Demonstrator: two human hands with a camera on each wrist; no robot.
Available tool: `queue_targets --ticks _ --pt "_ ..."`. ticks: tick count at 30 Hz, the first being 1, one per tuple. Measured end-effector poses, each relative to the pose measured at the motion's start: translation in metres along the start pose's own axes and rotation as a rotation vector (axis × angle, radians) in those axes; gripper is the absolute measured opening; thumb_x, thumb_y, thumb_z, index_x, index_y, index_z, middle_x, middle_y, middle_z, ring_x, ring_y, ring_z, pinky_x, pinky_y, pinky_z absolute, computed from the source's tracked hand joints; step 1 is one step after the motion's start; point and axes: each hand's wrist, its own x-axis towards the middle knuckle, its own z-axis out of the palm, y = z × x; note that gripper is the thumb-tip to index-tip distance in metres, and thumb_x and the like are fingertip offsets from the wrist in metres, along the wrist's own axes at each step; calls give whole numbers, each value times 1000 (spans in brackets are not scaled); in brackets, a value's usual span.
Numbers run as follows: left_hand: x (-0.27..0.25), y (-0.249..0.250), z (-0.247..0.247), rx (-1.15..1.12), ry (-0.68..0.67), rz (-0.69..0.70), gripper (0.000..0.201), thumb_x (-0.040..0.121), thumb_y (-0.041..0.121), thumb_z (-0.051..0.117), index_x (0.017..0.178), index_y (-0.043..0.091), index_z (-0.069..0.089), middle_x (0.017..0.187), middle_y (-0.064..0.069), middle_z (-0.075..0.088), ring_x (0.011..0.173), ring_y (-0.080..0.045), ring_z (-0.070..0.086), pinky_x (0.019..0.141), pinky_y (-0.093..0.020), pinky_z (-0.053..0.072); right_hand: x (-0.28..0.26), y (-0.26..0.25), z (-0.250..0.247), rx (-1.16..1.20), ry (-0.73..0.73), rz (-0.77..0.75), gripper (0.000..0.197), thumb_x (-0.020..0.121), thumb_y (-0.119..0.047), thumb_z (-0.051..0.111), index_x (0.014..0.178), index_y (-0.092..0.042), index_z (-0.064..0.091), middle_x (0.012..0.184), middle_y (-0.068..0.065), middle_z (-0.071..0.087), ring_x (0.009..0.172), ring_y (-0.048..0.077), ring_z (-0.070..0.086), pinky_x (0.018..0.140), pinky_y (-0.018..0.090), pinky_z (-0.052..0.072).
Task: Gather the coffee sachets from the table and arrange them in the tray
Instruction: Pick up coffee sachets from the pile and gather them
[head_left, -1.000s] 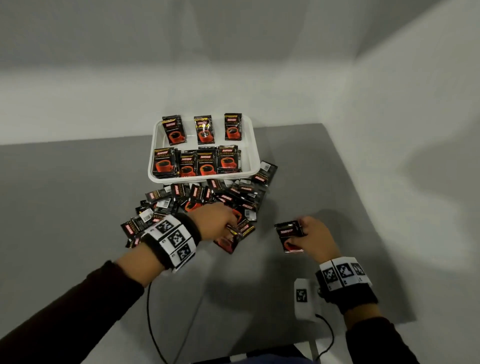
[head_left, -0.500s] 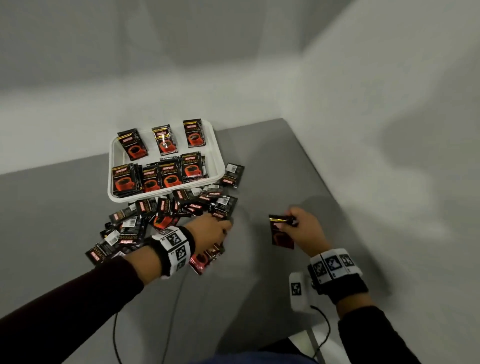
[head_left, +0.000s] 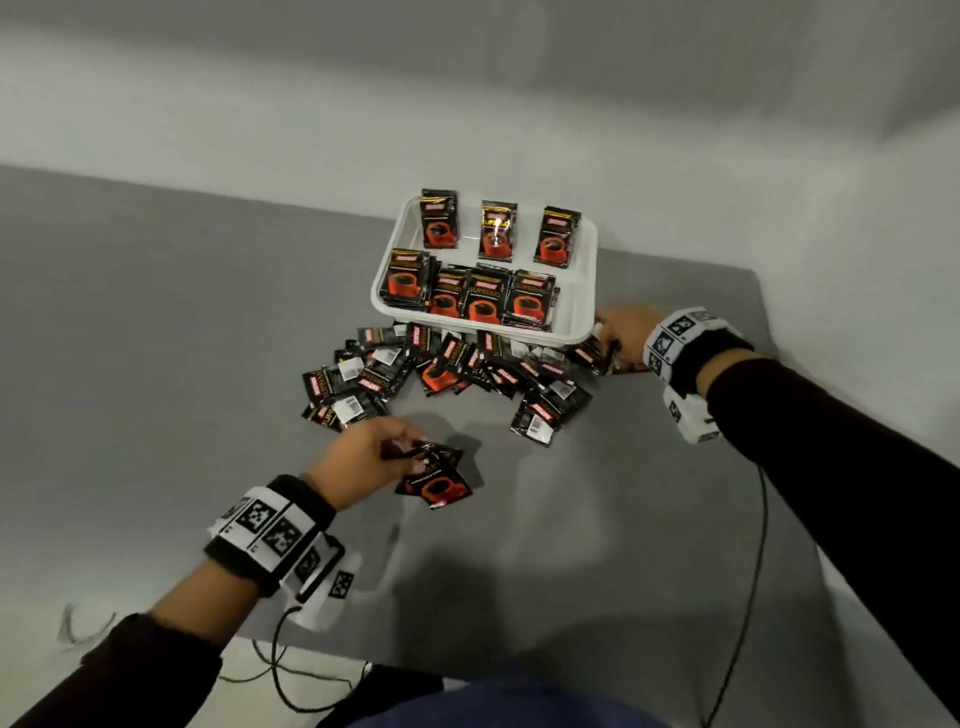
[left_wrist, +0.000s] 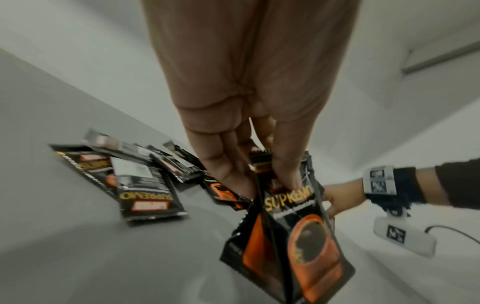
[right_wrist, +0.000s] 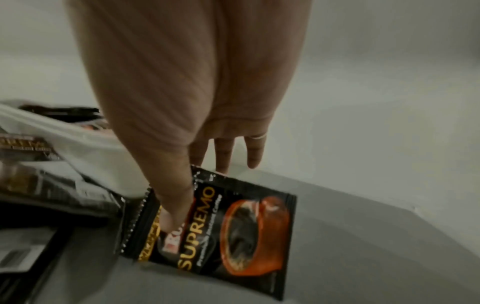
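Black-and-red sachets (head_left: 435, 475) pinched in left hand (head_left: 358, 457); tray (head_left: 586, 291) lies at 1 o'clock. Right hand (head_left: 621, 332), beside tray's corner, pinches one sachet (right_wrist: 221, 226), w/ loose pile (head_left: 447, 369) between.

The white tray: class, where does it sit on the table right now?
In the head view the white tray sits at the table's far edge, right of centre, just behind the loose sachets.

Grey table (head_left: 182, 364) — white tray (head_left: 584, 291) at its far edge, loose sachet heap (head_left: 447, 369) just before it.
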Motion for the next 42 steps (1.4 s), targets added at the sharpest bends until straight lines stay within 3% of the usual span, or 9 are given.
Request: queue_targets --ticks 8,18,21,24,26,31,35,40,42 --pt "-30 -14 -4 -155 118 -55 21 78 12 71 98 15 65 92 0 67 87 -19 63 82 -33 51 -20 -14 40 -80 40 27 17 86 -20 60 100 -24 69 107 8 56 104 29 54 95 39 42" --pt "-14 -13 8 -372 -6 23 25 75 -1 71 88 18 61 91 -3 68 87 -22 66 80 -36 55 -97 -68 96 638 22 267 77 68 -14 81 134 -18 41 126 9 56 115 25 55 96 33 44" --pt "-11 -5 14 -466 -88 105 23 77 -6 66 90 13 63 83 3 72 82 -8 67 76 -20 53 -112 -86 94 920 129 287 55 67 -11 82 116 -11 58 112 10 65 107 26 61 94 38 47" --pt "-8 8 21 -574 -175 128 25 83 -11 55 92 12 61 81 6 71 79 3 65 73 -11 50 -124 -121 81 997 287 246 29 72 -21 79 97 -18 65 89 -2 66 84 13 62 73 19 46" --pt "-5 18 26 -620 -190 141 27 86 -11 49 96 12 59 92 2 66 84 1 63 76 -13 51 -127 -151 70 945 350 176 24 77 -28 74 97 -18 66 84 -9 62 74 -1 57 64 7 40" --pt "-4 31 37 -856 66 89 44 88 -14 43 124 10 39 114 -8 54 95 -14 59 74 -22 56 -127 -219 60 1058 547 192 28 91 -38 55 87 -11 63 73 -7 59 64 3 54 59 17 40" --pt "-6 28 30 -1008 97 44 46 93 -8 36 127 21 39 109 -2 60 88 -8 64 74 -24 56 -126 -236 57 1125 466 159 29 78 -31 73 98 -10 69 91 8 67 84 18 61 75 29 47" --pt "-15 20 21 -1207 -117 -122 35 89 27 48 124 24 44 93 -8 60 77 -18 63 60 -32 56 -122 -247 56 1353 370 100 27 72 -10 79 97 -6 71 75 16 68 58 7 60 56 19 50" --pt "-21 16 22 -1171 -141 -125 40 85 16 54 123 24 44 82 -5 69 68 -14 66 53 -27 55 -118 -254 57 1396 314 85 26 69 -4 79 94 -5 71 72 12 69 52 2 61 52 17 51"
